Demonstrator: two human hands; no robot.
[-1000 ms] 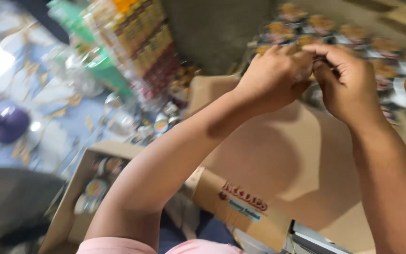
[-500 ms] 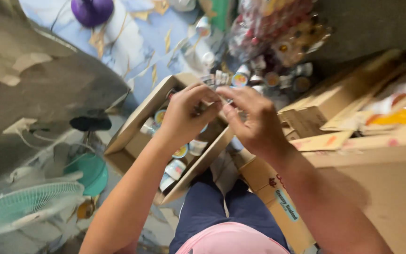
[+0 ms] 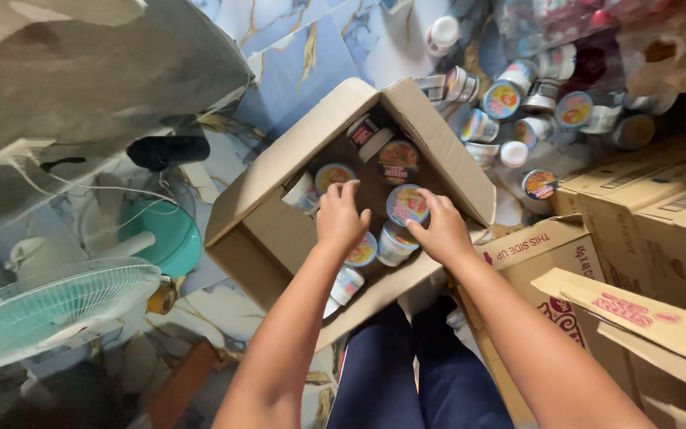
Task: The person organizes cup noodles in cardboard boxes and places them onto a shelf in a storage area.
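An open brown cardboard box (image 3: 279, 238) lies tilted on the floor in front of my knees, with several noodle cups inside. My left hand (image 3: 340, 216) reaches into it, fingers curled over the cups near a round-lidded cup (image 3: 333, 175). My right hand (image 3: 441, 230) rests at the box's right side, its fingers touching a cup with a colourful lid (image 3: 406, 203). Whether either hand grips a cup is hidden by the fingers.
A heap of loose noodle cups (image 3: 510, 99) lies on the blue patterned floor beyond the box. Stacked cardboard cartons (image 3: 645, 230) stand at the right. A teal floor fan (image 3: 57, 306) stands at the left, a grey wall above it.
The view swung from the cartons at the right down to the open box. Both hands dropped from in front of me into the box, onto the cups.
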